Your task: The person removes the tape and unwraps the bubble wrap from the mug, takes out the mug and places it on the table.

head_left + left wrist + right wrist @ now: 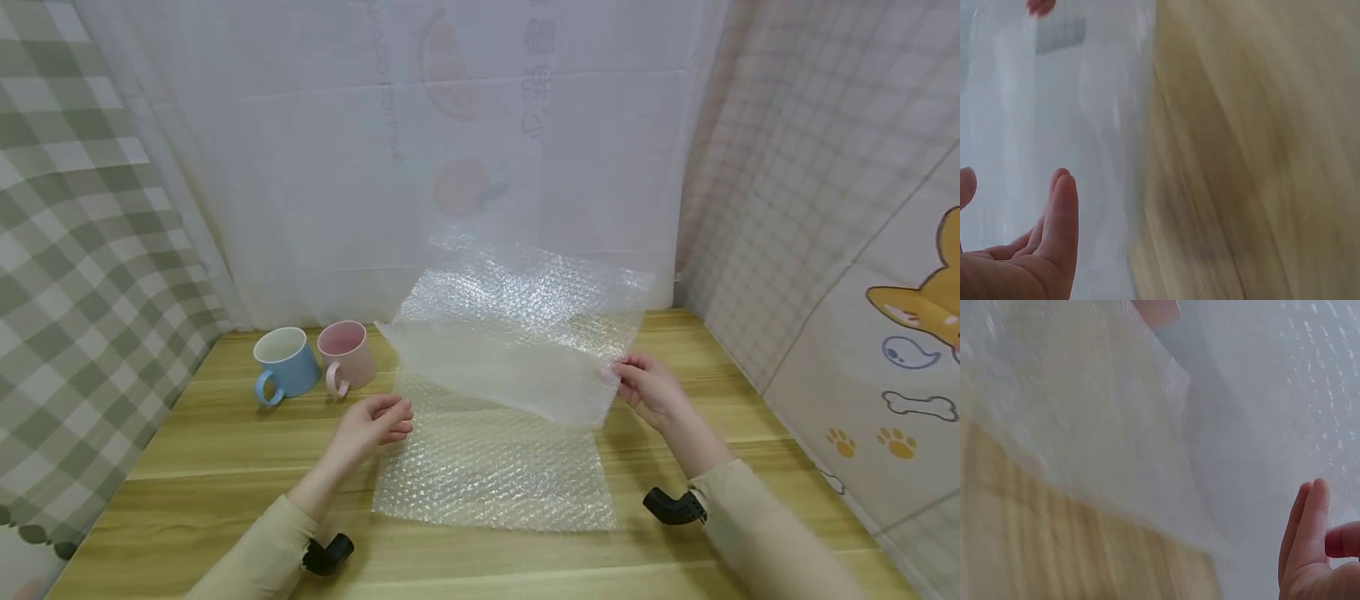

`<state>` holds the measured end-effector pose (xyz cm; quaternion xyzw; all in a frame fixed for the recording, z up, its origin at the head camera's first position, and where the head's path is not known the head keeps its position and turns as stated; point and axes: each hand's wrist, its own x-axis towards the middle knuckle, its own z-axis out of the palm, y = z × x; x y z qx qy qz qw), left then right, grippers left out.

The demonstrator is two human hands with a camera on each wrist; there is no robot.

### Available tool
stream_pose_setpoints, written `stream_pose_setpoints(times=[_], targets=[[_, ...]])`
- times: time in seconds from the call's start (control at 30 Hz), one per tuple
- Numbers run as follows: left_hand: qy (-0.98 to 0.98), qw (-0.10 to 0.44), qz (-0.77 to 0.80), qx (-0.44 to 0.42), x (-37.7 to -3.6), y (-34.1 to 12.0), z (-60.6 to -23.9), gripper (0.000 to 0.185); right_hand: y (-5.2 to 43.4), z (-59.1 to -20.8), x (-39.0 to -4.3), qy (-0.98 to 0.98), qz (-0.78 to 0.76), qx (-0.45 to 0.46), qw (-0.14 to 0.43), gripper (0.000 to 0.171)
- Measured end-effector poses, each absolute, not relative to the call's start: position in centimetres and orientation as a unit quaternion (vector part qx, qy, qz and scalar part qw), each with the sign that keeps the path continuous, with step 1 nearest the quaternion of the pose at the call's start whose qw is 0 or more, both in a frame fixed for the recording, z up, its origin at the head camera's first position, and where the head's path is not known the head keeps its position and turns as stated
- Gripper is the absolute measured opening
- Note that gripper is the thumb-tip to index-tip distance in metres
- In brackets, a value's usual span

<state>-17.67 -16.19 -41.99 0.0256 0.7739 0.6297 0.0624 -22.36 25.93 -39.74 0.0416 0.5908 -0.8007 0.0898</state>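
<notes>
Clear bubble wrap point(495, 487) lies flat on the table in the head view, its near edge toward me. Above its far part, another layer of bubble wrap point(510, 362) stands raised and bent, with its far end up against the back curtain. My right hand point(651, 390) pinches the right edge of this raised layer between thumb and fingers. At the left edge of the flat part is my left hand point(375, 423), fingers loosely bent. In the left wrist view the left thumb point(966, 187) stands apart from the fingers, with the wrap behind them.
A blue mug point(288, 367) and a pink mug point(348, 358) stand side by side at the table's back left, handles toward me. The wooden table point(225, 500) is bounded by a white curtain point(300, 167) behind and patterned cloths on both sides.
</notes>
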Motion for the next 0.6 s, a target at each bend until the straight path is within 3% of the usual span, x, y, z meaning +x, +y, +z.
stream_pose_setpoints(times=[0.1, 0.2, 0.43, 0.6], targets=[[0.735, 0.100, 0.669, 0.049, -17.5, -14.2, -41.9, 0.057, 24.7, -39.9, -21.5, 0.565, -0.819, 0.044, 0.091, 0.012], [0.698, 0.105, 0.706, 0.066, -17.6, -12.4, -41.7, 0.057, 23.6, -40.0, -20.7, 0.562, -0.821, 0.040, 0.087, 0.014], [0.671, -0.025, 0.741, 0.001, -18.3, -10.5, -41.5, 0.025, 22.2, -40.4, -19.4, 0.551, -0.827, -0.038, 0.104, 0.016], [0.680, -0.026, 0.733, -0.018, -19.3, -12.1, -41.0, 0.026, 23.6, -40.9, -19.8, 0.465, -0.867, -0.138, 0.115, 0.029]])
